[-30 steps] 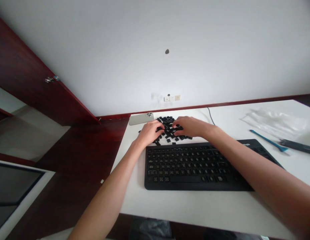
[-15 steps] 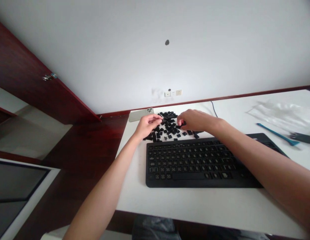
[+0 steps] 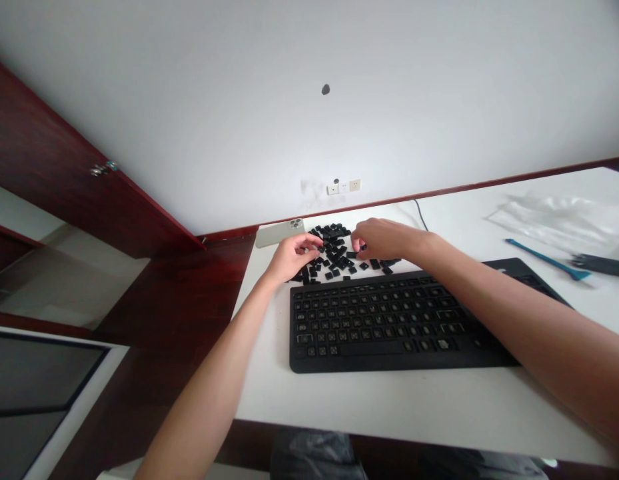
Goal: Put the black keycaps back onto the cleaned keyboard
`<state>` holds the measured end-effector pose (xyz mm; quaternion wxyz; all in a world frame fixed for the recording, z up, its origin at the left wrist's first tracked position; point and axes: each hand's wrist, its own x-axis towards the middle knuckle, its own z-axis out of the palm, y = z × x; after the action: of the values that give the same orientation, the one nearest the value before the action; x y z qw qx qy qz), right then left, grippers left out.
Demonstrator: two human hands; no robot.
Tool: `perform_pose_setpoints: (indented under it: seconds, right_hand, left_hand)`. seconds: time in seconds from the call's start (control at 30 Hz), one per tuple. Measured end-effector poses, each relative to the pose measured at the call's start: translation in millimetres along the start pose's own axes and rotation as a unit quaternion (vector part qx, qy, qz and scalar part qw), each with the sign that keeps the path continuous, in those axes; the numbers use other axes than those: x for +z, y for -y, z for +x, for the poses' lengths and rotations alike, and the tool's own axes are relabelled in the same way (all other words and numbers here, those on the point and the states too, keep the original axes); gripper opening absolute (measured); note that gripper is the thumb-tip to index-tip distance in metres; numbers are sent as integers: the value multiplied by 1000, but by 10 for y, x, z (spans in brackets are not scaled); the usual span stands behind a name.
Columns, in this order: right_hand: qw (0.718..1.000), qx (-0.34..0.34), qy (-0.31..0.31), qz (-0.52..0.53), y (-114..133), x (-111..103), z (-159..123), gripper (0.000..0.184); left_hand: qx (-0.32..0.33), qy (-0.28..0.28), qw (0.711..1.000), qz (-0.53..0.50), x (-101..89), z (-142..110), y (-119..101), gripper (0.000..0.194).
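Loose black keycaps (image 3: 335, 252) lie in a scattered heap on the white table (image 3: 389, 407), behind a black keyboard (image 3: 369, 320) whose key positions show bare sockets. At the heap's left side, my left hand (image 3: 290, 257) has thumb and fingers closed round a small dark keycap at their tips. My right hand (image 3: 384, 239) reaches over the keyboard's right part to the heap's right side. Its fingers curl downward, with a bit of black keycap visible between thumb and index finger; the palm hides the keycaps beneath.
A phone (image 3: 279, 233) lies at the back left table edge. To the right are a blue pry tool or brush (image 3: 546, 259), a black tool (image 3: 604, 265) and a clear plastic bag (image 3: 554, 217). A thin cable (image 3: 420, 215) runs toward the wall with its sockets (image 3: 344, 187).
Both hands were deeper in the heap; they have drawn slightly apart, baring more keycaps. In the last half second the left fingers have shifted a little lower. The camera view has also shifted.
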<state>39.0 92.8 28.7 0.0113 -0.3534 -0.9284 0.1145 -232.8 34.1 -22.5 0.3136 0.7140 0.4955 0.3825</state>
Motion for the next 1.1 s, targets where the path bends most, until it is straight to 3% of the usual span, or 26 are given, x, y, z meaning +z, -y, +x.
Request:
perform_pose_setpoints:
  seconds: [0.17,0.43,0.6,0.73,1.1]
  right_hand:
    - [1000,0,-13,-16,6,-41,-6,11]
    - [1000,26,5,-2,-22,-3,46,12]
    - [994,-70,-70,42,37,-59,53,27]
    - [983,-139,-62,101,185,-99,25,30]
    - [981,-115,-90,125,448,-216,-45,14]
  left_hand:
    - [24,4,990,136,7,-39,-58,14]
    - [38,-14,992,121,49,-52,-120,26]
    - [29,-16,999,30,93,-46,-125,45]
    - [8,2,997,-74,148,-39,-155,56]
    - [-80,3,957,-280,247,-54,-254,68]
